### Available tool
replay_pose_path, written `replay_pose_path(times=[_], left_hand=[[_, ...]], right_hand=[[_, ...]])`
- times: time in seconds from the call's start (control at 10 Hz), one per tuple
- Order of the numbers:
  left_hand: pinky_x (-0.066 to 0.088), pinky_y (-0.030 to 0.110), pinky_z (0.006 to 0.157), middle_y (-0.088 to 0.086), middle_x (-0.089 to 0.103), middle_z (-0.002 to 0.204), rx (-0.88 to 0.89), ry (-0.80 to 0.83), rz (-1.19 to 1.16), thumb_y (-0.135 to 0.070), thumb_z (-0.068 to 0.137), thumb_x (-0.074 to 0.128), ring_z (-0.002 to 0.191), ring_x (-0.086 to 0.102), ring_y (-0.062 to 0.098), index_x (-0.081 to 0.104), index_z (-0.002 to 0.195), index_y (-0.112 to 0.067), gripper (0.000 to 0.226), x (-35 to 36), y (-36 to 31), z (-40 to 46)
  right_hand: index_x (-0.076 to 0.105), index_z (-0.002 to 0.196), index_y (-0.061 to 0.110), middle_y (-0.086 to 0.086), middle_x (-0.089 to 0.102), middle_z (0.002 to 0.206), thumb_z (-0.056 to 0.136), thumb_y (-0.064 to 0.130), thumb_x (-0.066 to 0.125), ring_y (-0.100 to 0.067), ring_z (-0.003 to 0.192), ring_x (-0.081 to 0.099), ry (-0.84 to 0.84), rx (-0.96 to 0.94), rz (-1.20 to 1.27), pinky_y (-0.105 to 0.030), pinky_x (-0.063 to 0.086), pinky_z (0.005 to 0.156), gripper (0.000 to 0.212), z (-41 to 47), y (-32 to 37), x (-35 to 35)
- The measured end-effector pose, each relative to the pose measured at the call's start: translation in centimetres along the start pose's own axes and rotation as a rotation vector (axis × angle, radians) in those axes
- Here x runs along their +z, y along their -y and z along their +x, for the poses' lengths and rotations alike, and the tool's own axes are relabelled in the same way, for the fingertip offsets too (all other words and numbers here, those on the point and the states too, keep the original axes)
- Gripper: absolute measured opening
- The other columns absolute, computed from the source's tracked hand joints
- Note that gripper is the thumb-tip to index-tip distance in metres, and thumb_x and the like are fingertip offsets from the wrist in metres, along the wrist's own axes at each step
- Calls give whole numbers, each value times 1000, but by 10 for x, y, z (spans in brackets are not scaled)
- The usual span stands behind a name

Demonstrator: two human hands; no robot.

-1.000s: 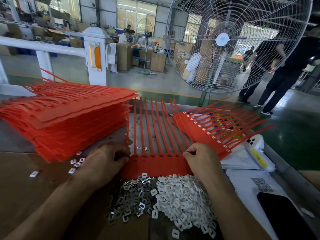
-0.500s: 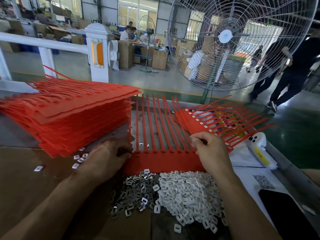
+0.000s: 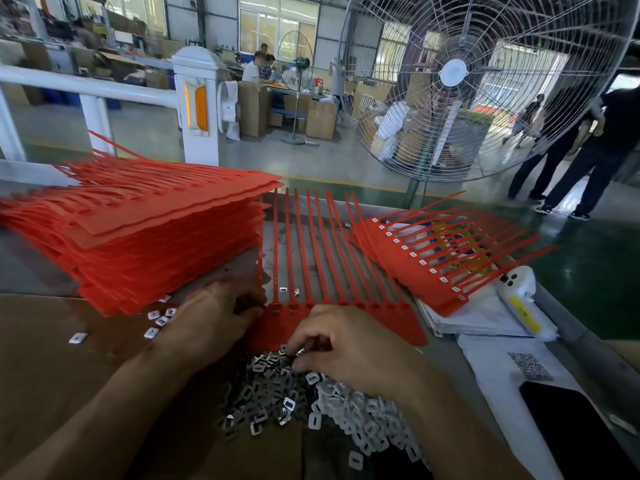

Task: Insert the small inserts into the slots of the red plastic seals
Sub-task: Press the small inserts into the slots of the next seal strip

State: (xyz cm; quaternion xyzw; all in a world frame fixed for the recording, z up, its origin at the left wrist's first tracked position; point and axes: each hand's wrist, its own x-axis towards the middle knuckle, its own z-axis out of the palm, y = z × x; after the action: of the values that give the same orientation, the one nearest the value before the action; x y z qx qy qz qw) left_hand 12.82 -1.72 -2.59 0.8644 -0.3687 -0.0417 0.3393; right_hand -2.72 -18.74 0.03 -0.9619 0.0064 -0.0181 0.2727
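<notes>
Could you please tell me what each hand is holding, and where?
Left hand grips the red seal strip at its left end; right hand pinches a small insert over the pile.

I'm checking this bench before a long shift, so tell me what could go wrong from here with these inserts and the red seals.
The right hand picks from the mixed insert pile, where metal and white pieces mingle; it might grab the wrong kind or two at once. Loose inserts lie scattered beside the tall seal stack and could get lost under it. The left hand holds only one end of the seal strip, so the strip may skew during pressing.
</notes>
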Motion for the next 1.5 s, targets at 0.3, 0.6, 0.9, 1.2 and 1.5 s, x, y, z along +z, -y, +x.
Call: replay_pose_path(times=[0.3, 0.6, 0.9, 1.2, 1.5], left_hand=[[51, 26, 91, -21, 67, 110, -9, -15, -2, -30, 91, 72, 97, 62, -1, 73, 105, -37, 16, 1, 2, 0], [50, 30, 96, -18, 66, 117, 0, 0, 23, -31, 92, 71, 103, 62, 4, 72, 108, -38, 18, 2, 4, 0], [49, 32, 98, -17, 66, 119, 1, 6, 21, -30, 92, 71, 106, 61, 6, 72, 109, -38, 18, 2, 6, 1], [49, 31, 97, -16, 66, 117, 4, -1, 25, -29, 91, 72, 104, 62, 6, 72, 109, -36, 19, 2, 6, 2], [49, 30, 95, -17, 66, 115, -4, -1, 33, -31, 91, 72, 103, 62, 7, 72, 107, -39, 18, 2, 4, 2]], right_hand=[[76, 96, 30, 16, 62, 98, 92, 31, 74, -1, 93, 60, -22, -26, -27, -32, 52, 86, 4, 0, 3, 4], [68, 89, 30, 17, 70, 86, 94, 24, 69, -6, 64, 68, -129, 56, 171, -20, 53, 52, 8, -4, 2, 3], [70, 98, 36, 20, 68, 92, 95, 19, 68, -5, 78, 69, -104, 44, 205, -28, 60, 67, 17, -3, -2, 5], [74, 107, 36, 29, 70, 102, 100, 26, 66, 1, 86, 69, -107, 16, 208, -16, 55, 74, 15, -3, -4, 1], [73, 98, 41, 24, 71, 93, 93, 20, 74, 4, 87, 66, -363, 112, 243, -15, 49, 74, 22, -3, -21, -8]])
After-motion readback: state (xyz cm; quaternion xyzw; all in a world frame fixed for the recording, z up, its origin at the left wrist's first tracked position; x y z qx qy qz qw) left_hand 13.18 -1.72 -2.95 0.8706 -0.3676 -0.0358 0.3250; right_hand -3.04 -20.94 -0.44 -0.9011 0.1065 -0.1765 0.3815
